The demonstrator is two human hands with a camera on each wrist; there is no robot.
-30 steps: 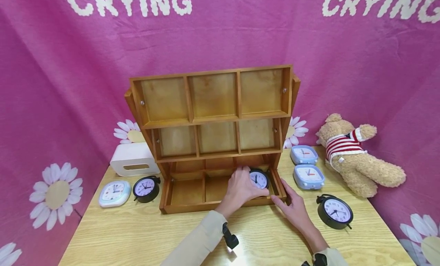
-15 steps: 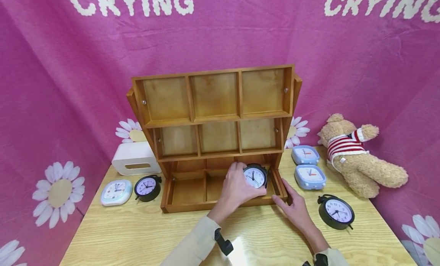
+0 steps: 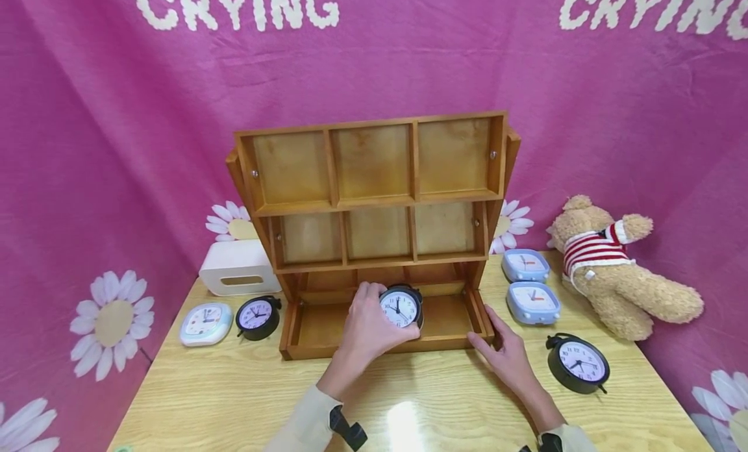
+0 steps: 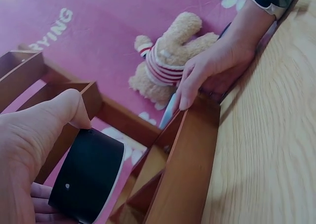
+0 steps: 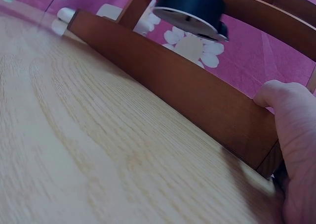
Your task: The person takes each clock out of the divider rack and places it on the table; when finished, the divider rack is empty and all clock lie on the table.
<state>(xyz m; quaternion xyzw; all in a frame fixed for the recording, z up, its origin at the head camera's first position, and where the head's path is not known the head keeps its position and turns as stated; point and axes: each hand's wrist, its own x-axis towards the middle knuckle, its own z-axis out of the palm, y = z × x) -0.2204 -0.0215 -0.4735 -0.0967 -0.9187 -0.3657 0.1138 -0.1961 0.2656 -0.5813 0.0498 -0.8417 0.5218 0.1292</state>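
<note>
My left hand [image 3: 367, 328] grips a round black alarm clock [image 3: 399, 309] with a white dial, thumb at its lower edge and fingers at its far left side. In the right wrist view the black clock [image 5: 190, 10] hangs above the front board of a brown wooden tiered rack [image 3: 374, 202]. From the head view it overlaps the middle of the rack's bottom tier. My right hand [image 3: 507, 353] holds that tier's front right corner, the thumb on the front board [image 5: 173, 78] and the fingers round the side.
Two blue clocks [image 3: 526, 265], a black alarm clock [image 3: 578, 363] and a teddy bear [image 3: 602, 263] are on the right. To the left stand a white box [image 3: 236, 267], a white clock [image 3: 206, 323] and another black alarm clock [image 3: 257, 317]. A pink curtain [image 3: 374, 56] hangs behind.
My left hand has lifted the black alarm clock from the bottom tier's right compartment and carried it left to the middle. My right hand keeps its hold on the rack's corner.
</note>
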